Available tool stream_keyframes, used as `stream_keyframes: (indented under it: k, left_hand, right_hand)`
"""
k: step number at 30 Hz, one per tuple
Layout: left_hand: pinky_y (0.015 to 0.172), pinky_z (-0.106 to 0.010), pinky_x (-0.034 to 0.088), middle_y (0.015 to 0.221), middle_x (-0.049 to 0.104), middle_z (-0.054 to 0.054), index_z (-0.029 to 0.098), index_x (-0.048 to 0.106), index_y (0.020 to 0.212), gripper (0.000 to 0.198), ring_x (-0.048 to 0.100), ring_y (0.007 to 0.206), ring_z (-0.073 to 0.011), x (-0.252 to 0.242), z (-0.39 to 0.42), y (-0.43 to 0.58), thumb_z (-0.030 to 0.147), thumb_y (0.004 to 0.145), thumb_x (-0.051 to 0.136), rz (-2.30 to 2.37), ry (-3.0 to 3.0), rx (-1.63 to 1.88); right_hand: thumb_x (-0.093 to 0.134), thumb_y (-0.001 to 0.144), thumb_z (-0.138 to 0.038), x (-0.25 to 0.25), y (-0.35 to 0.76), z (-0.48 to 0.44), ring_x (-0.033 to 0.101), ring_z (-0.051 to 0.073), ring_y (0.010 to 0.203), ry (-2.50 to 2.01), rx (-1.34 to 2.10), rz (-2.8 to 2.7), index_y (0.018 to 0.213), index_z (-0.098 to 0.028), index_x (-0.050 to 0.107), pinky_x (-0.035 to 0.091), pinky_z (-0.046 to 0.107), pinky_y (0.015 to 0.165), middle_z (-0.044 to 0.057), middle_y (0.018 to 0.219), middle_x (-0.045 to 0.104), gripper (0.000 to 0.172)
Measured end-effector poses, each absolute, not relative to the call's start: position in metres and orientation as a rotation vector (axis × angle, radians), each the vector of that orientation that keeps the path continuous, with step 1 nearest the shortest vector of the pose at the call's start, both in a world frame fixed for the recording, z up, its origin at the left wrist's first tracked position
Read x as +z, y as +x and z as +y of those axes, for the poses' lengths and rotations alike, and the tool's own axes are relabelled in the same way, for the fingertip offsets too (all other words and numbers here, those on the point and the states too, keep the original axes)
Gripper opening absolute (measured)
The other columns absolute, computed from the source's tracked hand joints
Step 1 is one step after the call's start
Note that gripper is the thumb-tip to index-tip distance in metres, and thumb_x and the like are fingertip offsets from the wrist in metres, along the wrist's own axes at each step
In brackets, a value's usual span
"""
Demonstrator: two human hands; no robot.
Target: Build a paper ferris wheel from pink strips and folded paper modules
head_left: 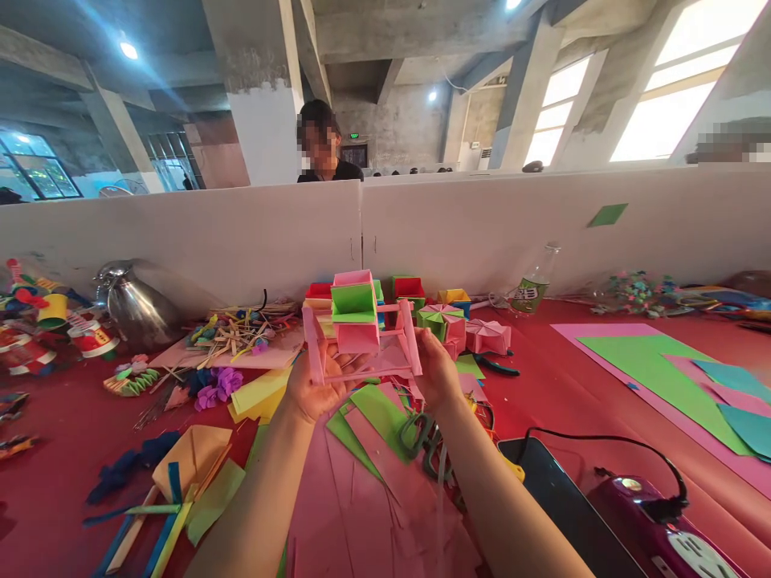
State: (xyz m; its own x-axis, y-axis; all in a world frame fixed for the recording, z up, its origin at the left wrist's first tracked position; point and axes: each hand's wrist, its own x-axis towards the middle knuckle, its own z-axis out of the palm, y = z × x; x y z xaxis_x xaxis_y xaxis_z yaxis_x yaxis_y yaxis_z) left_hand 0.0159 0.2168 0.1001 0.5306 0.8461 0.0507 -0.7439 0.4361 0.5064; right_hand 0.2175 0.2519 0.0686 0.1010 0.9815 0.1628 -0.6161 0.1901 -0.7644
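Pink paper frame (410,341) already assembled; cupped in half-curled left hand (318,387), lightly pinched by right hand (439,371); pink strips (378,451) left loose.

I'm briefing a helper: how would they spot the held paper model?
Look above the red table, between the left hand and right hand. There sits the paper model, pink and green. Unlike the paper boxes behind, it has slanting pink legs.
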Motion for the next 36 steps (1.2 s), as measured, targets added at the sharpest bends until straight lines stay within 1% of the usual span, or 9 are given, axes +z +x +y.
stream_keyframes:
  k: [6, 11, 15, 19, 21, 27, 32, 34, 36]
  left_hand:
    - [0.095, -0.045, 0.038, 0.115, 0.062, -0.012, 0.017, 0.061, 0.105, 0.028, 0.047, 0.119, -0.0304, 0.104, 0.215, 0.017, 0.03, 0.084, 0.048, 0.236, 0.504, 1.021]
    - [0.097, -0.05, 0.036, 0.113, 0.063, -0.014, 0.017, 0.058, 0.11, 0.032, 0.047, 0.12, -0.0319, 0.102, 0.216, 0.016, 0.031, 0.084, 0.045, 0.232, 0.516, 1.028]
    - [0.099, -0.051, 0.034, 0.115, 0.061, -0.013, 0.016, 0.06, 0.106, 0.03, 0.044, 0.122, -0.0332, 0.1, 0.217, 0.013, 0.03, 0.081, 0.051, 0.205, 0.497, 1.023]
    - [0.099, -0.051, 0.034, 0.116, 0.061, -0.012, 0.017, 0.063, 0.098, 0.025, 0.042, 0.123, -0.0326, 0.099, 0.218, 0.012, 0.029, 0.079, 0.052, 0.177, 0.51, 1.025]
    - [0.098, -0.05, 0.035, 0.114, 0.063, -0.011, 0.017, 0.064, 0.096, 0.024, 0.044, 0.122, -0.0321, 0.098, 0.218, 0.013, 0.029, 0.08, 0.052, 0.179, 0.533, 1.017]
    - [0.1, -0.052, 0.032, 0.106, 0.068, -0.007, 0.02, 0.067, 0.092, 0.021, 0.056, 0.11, -0.0307, 0.098, 0.214, 0.02, 0.03, 0.079, 0.054, 0.114, 0.644, 0.903]
    - [0.095, -0.052, 0.037, 0.101, 0.07, -0.006, 0.021, 0.067, 0.095, 0.022, 0.062, 0.098, -0.029, 0.095, 0.211, 0.027, 0.03, 0.079, 0.055, 0.092, 0.684, 0.846]
    - [0.092, -0.051, 0.04, 0.099, 0.07, -0.006, 0.02, 0.067, 0.093, 0.022, 0.063, 0.096, -0.0291, 0.091, 0.211, 0.03, 0.032, 0.078, 0.056, 0.117, 0.68, 0.798]
    - [0.092, -0.053, 0.039, 0.097, 0.07, -0.006, 0.02, 0.068, 0.089, 0.02, 0.063, 0.095, -0.0297, 0.087, 0.21, 0.034, 0.032, 0.077, 0.057, 0.133, 0.677, 0.795]
  right_hand:
    - [0.061, 0.074, -0.048, 0.077, 0.231, 0.251, 0.047, 0.007, 0.055, -0.557, 1.281, -0.795, 0.075, -0.025, 0.059, 0.042, 0.02, 0.046, -0.003, 0.088, 0.065, 0.023]
    - [0.062, 0.071, -0.049, 0.085, 0.241, 0.247, 0.041, 0.007, 0.05, -0.65, 1.256, -0.956, 0.071, -0.022, 0.059, 0.037, 0.02, 0.045, -0.004, 0.059, 0.053, 0.027]
    - [0.07, 0.065, -0.038, 0.08, 0.243, 0.247, 0.044, 0.007, 0.051, -0.83, 1.238, -1.159, 0.076, -0.018, 0.065, 0.036, 0.021, 0.048, -0.004, 0.059, 0.054, 0.024]
    - [0.074, 0.056, -0.031, 0.076, 0.247, 0.249, 0.048, 0.011, 0.055, -0.969, 1.159, -1.292, 0.066, -0.016, 0.066, 0.037, 0.024, 0.053, -0.003, 0.056, 0.058, 0.02]
    - [0.071, 0.061, -0.033, 0.081, 0.25, 0.248, 0.051, 0.012, 0.061, -0.976, 1.098, -1.303, 0.073, -0.016, 0.067, 0.039, 0.025, 0.058, -0.002, 0.062, 0.061, 0.021]
    - [0.062, 0.074, -0.041, 0.102, 0.259, 0.233, 0.058, 0.018, 0.092, -0.83, 1.132, -1.367, 0.108, -0.025, 0.061, 0.043, 0.032, 0.082, 0.003, 0.101, 0.066, 0.038]
    - [0.064, 0.071, -0.043, 0.102, 0.279, 0.225, 0.058, 0.022, 0.096, -0.773, 1.201, -1.476, 0.105, -0.026, 0.064, 0.042, 0.038, 0.087, 0.005, 0.102, 0.066, 0.038]
    - [0.058, 0.076, -0.049, 0.101, 0.286, 0.225, 0.058, 0.023, 0.095, -0.766, 1.189, -1.491, 0.1, -0.027, 0.066, 0.041, 0.04, 0.088, 0.005, 0.101, 0.066, 0.034]
    - [0.049, 0.078, -0.06, 0.101, 0.292, 0.225, 0.057, 0.024, 0.097, -0.761, 1.174, -1.507, 0.09, -0.028, 0.068, 0.04, 0.042, 0.09, 0.005, 0.1, 0.066, 0.039]
